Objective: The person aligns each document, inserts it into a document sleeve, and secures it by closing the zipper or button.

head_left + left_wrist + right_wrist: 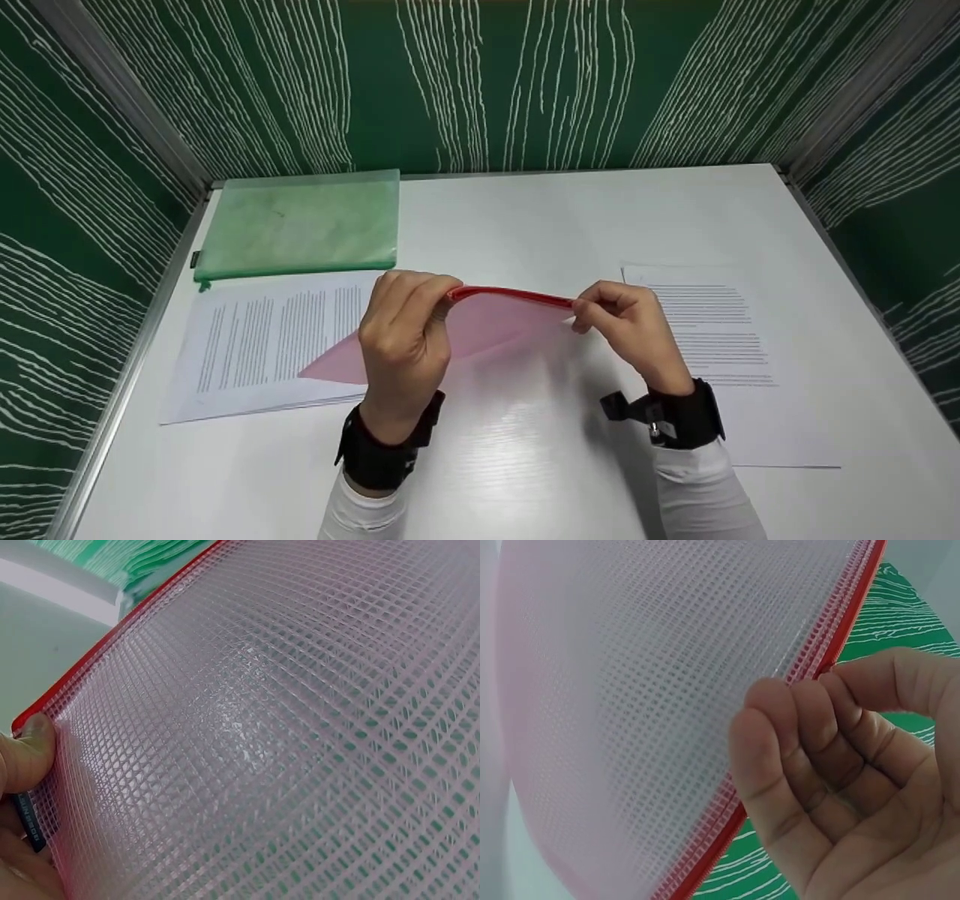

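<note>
Both hands hold a translucent pink mesh zipper pouch (495,326) above the table, its red zipper edge (517,292) facing up. The left hand (405,330) grips one end of that edge. In the left wrist view its thumb (34,746) presses on the mesh (247,735) at the corner, near a small dark tag (30,821). At the other end, the right hand (630,322) pinches the zipper edge between thumb and finger. The right wrist view has its fingers (761,757) curled by the red zipper (851,615); a slider there is mostly hidden.
A green zipper pouch (300,225) lies at the back left of the white table (510,225). Below it are printed sheets (255,345), partly under the raised pink pouch. More printed sheets (712,337) lie at the right, behind the right wrist. Green patterned walls (382,90) border the table.
</note>
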Demonstrator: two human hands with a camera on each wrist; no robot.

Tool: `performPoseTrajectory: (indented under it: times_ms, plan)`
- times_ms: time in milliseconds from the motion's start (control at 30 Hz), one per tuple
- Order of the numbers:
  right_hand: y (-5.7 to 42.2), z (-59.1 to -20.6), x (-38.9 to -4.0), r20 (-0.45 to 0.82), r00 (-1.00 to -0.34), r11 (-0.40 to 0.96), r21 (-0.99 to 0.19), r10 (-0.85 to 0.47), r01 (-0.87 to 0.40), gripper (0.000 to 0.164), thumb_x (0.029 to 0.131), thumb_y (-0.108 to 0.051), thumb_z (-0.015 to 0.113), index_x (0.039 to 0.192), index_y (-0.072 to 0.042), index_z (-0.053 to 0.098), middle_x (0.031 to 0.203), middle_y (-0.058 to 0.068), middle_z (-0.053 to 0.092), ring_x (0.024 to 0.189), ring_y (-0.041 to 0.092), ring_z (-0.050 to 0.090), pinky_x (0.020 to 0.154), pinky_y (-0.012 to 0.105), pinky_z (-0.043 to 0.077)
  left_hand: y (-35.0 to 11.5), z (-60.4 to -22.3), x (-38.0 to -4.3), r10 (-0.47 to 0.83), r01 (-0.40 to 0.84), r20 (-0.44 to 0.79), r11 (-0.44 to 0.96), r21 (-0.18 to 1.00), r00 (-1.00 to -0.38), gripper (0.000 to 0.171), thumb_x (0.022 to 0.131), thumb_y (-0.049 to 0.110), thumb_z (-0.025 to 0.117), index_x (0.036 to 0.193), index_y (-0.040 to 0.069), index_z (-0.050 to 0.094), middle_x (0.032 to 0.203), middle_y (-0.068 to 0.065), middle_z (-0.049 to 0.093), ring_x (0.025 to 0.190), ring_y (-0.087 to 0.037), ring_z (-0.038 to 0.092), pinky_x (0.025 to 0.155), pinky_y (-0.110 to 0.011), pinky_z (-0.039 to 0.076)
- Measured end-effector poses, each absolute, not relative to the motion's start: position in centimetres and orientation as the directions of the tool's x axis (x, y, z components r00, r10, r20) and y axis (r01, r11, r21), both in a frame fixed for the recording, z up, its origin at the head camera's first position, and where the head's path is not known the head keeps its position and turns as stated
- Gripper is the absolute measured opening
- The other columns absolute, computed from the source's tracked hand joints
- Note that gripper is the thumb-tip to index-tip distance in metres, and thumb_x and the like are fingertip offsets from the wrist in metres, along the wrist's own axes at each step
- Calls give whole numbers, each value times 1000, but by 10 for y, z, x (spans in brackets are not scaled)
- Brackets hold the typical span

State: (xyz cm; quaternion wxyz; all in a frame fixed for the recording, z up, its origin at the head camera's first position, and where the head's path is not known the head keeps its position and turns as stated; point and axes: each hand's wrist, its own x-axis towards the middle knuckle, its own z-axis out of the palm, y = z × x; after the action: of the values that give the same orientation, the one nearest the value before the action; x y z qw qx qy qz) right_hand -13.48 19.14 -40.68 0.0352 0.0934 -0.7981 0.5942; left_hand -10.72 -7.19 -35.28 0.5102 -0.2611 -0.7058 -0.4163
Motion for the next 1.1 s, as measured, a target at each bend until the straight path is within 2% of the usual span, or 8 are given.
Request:
performPoseTrajectory:
  times_ms: [300,767,1100]
  plan:
    - [195,-410,-138,191,-981,370,-910,-23,-186,17,91,6,65,80,-2,75,66,8,69,63,12,66,61,23,43,-70,-352,-106,-85,785,938,526,329,-336,8,94,4,73,87,0,73,78,-10,66,73,-25,57,70,-32,48]
    - [199,-412,-140,169,-985,384,-908,-33,-168,14,93,2,66,83,-2,75,69,8,70,65,11,66,64,24,44,-70,-353,-105,-83,779,934,530,336,-347,13,95,9,72,88,-1,74,78,-11,67,73,-25,57,71,-31,49]
    - [203,-418,-146,127,-992,396,-912,24,-108,14,93,0,65,83,0,75,68,7,69,63,11,67,62,24,43,-73,-351,-104,-99,764,937,552,333,-336,15,96,9,71,87,-2,74,78,-12,67,74,-26,58,72,-31,50]
